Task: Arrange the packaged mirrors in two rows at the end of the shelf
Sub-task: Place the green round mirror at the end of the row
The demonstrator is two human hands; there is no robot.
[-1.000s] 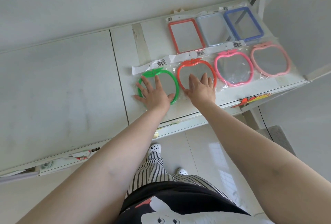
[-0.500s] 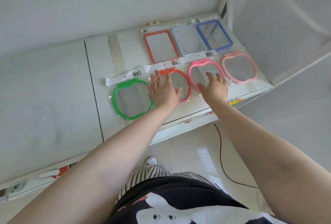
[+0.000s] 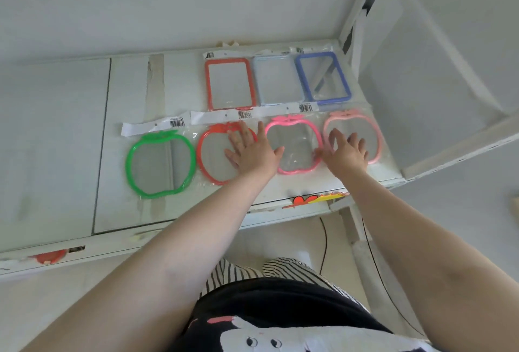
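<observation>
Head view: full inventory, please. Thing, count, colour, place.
apple-shaped mirrors: 4, front row; green, red, bright pink, pale pink, left to right
rectangular mirrors: 3, back row; red, pale blue, dark blue
shelf: 1, white
sticker: 1, red and yellow, shelf front edge
cable: 1, black, on the floor
left hand: flat across the red and bright pink mirrors
right hand: fingers on the pale pink mirror

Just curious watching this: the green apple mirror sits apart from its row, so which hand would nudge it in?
Probably the left hand: it rests on the red mirror beside the green mirror; the right hand is farthest away.
</observation>
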